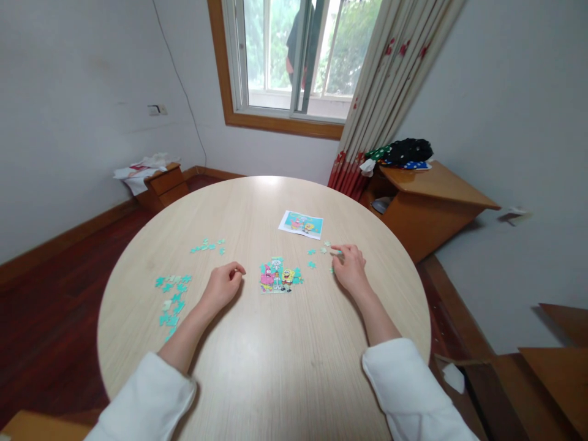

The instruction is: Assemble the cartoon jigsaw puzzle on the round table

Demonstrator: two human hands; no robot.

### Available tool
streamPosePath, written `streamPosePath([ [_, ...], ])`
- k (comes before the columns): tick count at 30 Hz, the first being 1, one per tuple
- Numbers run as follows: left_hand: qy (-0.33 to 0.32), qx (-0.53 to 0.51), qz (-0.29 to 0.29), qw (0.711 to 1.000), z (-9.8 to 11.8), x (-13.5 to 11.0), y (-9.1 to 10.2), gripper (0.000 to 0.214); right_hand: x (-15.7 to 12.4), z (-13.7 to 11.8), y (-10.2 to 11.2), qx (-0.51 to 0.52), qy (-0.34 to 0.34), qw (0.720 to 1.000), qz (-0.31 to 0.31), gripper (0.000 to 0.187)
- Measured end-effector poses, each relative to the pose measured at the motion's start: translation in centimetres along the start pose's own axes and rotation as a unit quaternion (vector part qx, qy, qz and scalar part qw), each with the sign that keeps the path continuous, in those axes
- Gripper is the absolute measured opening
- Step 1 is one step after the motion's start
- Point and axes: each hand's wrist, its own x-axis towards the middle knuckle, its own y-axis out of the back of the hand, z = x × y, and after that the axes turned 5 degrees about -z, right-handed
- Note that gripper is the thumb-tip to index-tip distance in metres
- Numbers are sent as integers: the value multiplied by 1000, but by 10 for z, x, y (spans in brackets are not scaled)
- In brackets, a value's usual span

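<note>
A partly assembled cartoon jigsaw (278, 277) lies in the middle of the round wooden table (257, 380). My left hand (223, 283) rests on the table just left of it, fingers curled closed with nothing visible in them. My right hand (350, 266) is to the right of the jigsaw, fingers pinched on a small teal puzzle piece (337, 252) among a few loose pieces (318, 252). A reference picture card (301, 223) lies farther back.
Loose teal pieces lie in two groups at the left, one cluster (173, 299) near the edge and a smaller scatter (209, 247). A wooden cabinet (425, 205) with clothes stands at the right, a small drawer unit (162, 182) at the left, and a curtain (390, 86) by the window.
</note>
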Motion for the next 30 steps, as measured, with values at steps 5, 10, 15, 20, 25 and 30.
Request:
streamPosePath([
  [5, -6, 3, 1, 1000, 1, -2, 0, 24, -4, -6, 1, 0, 13, 1000, -3, 32],
  [10, -4, 2, -8, 1000, -2, -4, -1, 25, -8, -9, -1, 2, 28, 1000, -7, 32],
  [15, -43, 30, 0, 999, -8, -9, -4, 26, -18, -13, 1, 4, 50, 998, -30, 32],
  [20, -129, 112, 38, 985, -15, -23, -7, 31, -37, -16, 6, -33, 98, 992, -69, 38],
  [25, -127, 177, -5, 976, -22, -37, -7, 47, -63, -21, 7, -113, 123, 978, -124, 48],
  [30, -114, 263, -68, 956, -24, -49, -3, 54, -84, -25, 8, -167, 134, 959, -187, 54],
])
